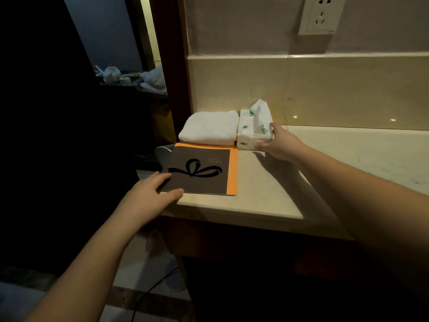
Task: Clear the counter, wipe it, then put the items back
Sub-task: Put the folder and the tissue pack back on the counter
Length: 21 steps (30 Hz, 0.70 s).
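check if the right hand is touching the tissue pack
Touching. The head view shows the right hand gripping the tissue pack, fingers wrapped round its right end.

Folded white towel (210, 128) touches tissue pack (254, 131); brown-orange booklet (202, 174) lies flat.

left hand (148, 194): bare, no rings seen | right hand (282, 145): bare | forearms: uncovered, no sleeve or watch seen near the counter (267, 201)
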{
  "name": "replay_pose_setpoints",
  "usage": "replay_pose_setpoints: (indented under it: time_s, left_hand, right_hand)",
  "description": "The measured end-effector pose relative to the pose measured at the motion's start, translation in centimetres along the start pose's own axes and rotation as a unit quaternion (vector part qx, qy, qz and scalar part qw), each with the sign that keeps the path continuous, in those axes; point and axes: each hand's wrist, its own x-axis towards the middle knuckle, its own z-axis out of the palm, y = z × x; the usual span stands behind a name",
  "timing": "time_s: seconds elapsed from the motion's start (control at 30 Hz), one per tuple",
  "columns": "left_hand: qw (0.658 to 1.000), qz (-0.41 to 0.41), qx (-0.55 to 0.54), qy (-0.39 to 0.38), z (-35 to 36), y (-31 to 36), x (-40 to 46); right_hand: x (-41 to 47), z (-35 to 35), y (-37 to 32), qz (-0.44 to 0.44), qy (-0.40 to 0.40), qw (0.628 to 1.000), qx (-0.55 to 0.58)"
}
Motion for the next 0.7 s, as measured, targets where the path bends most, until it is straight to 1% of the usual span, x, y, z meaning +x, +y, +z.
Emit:
replay_pose_setpoints:
  time_s: [0.07,0.17,0.23,0.3,0.37,0.4,0.53,0.6,0.7]
  left_hand:
    - [0.999,0.002,-0.03,0.021,-0.6,0.5,-0.4]
    - [0.992,0.031,-0.092,0.082,-1.7,1.6,-1.3]
    - [0.983,0.066,-0.119,0.127,-2.0,2.7,-2.0]
    - [0.971,0.097,-0.16,0.149,-2.2,4.1,-2.8]
    - [0.961,0.126,-0.199,0.141,-2.3,6.3,-4.0]
    - [0.959,0.143,-0.202,0.135,-2.1,7.5,-4.7]
    - [0.954,0.215,-0.19,0.087,-0.1,12.9,-7.9]
    - [0.953,0.243,-0.175,0.053,1.9,15.7,-9.9]
    - [0.949,0.277,-0.153,0.0,5.2,19.8,-13.5]
  right_hand:
    - [-0.7,-0.6,0.3,0.008,0.004,1.0,-0.003]
    - [-2.2,-1.7,1.4,0.022,0.016,0.999,-0.019]
    - [-3.9,-2.8,2.2,0.011,0.024,1.0,-0.009]
    - [-6.0,-4.3,2.9,-0.013,0.036,0.999,0.0]
    - [-8.9,-6.1,3.6,-0.04,0.041,0.998,0.006]
    - [-10.5,-7.0,4.1,-0.054,0.041,0.998,0.001]
    - [-17.6,-10.4,6.9,-0.113,0.034,0.99,-0.081]
    - [-21.3,-12.1,9.2,-0.125,0.032,0.984,-0.125]
    - [-26.9,-14.7,13.4,-0.11,0.006,0.981,-0.161]
